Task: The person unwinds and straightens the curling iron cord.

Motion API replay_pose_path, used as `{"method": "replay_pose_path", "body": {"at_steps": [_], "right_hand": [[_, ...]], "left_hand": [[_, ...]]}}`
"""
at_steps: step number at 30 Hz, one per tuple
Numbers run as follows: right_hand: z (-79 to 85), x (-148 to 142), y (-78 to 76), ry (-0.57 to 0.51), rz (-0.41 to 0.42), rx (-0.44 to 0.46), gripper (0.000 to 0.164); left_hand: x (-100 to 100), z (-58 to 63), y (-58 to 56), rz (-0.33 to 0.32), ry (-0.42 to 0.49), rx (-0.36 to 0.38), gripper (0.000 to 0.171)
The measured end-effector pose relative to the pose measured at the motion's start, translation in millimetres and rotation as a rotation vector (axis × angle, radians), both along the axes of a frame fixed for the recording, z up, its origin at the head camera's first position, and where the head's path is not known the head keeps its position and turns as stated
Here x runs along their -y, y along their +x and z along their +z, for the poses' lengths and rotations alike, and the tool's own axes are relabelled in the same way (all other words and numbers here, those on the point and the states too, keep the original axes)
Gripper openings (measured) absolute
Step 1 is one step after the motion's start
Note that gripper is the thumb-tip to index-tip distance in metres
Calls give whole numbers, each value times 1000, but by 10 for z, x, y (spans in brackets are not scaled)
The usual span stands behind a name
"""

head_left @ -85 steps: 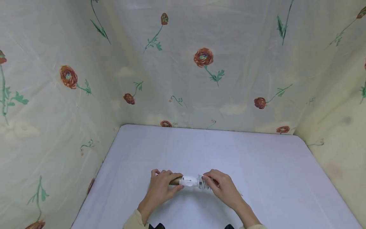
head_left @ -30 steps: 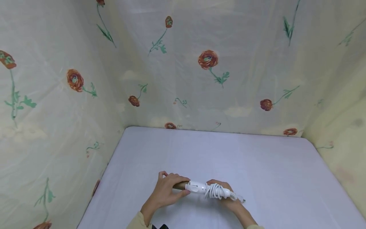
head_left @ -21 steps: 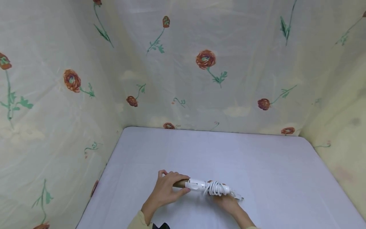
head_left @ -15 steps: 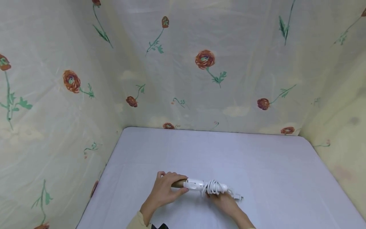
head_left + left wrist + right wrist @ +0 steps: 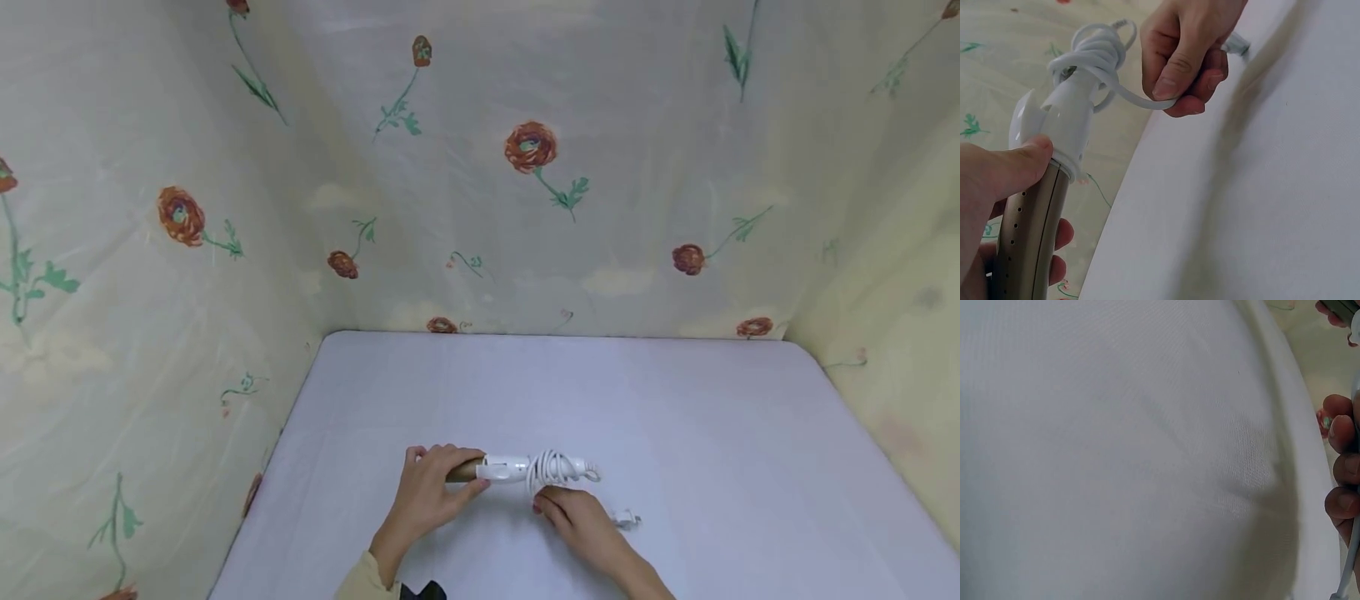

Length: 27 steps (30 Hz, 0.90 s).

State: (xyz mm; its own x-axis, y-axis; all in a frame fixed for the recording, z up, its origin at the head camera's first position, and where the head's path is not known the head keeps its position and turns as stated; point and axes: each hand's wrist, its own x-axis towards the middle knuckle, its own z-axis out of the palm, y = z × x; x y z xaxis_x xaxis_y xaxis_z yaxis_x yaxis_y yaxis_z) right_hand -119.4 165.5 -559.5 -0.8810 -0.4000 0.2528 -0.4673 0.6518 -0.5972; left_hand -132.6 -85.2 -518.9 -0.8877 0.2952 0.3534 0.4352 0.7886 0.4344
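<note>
My left hand (image 5: 427, 492) grips the brown-gold barrel of a curling iron (image 5: 506, 469), held sideways above the table. In the left wrist view the barrel (image 5: 1029, 234) shows a row of small holes, with the thumb near the white handle (image 5: 1072, 119). White cord (image 5: 552, 468) is wound in several loops around the handle. My right hand (image 5: 583, 527) pinches a stretch of this cord (image 5: 1138, 100) between thumb and curled fingers, just below the coil. The plug (image 5: 626, 520) sticks out past the right hand. In the right wrist view only some fingers (image 5: 1344, 465) show.
A white-covered table (image 5: 675, 433) with rounded corners lies under the hands. Flower-patterned curtains (image 5: 465, 208) enclose it at the back and both sides. A small black object (image 5: 427, 590) shows at the bottom edge of the head view.
My right hand came away from the handle and moved down, drawing a stretch of cord off the coil. The plug end now hangs apart from the handle. The left hand keeps its grip.
</note>
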Motion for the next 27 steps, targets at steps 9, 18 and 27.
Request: {"method": "replay_pose_path", "body": {"at_steps": [9,18,27], "right_hand": [[74,21,92,12,36,138,23],[165,39,203,20,40,133,23],[269,126,253,24,93,28,19]], "left_hand": [[-8,-4,41,63,15,20,36],[-45,-18,0,59,4,19,37],[-26,-4,-9,83,-5,28,38]]}}
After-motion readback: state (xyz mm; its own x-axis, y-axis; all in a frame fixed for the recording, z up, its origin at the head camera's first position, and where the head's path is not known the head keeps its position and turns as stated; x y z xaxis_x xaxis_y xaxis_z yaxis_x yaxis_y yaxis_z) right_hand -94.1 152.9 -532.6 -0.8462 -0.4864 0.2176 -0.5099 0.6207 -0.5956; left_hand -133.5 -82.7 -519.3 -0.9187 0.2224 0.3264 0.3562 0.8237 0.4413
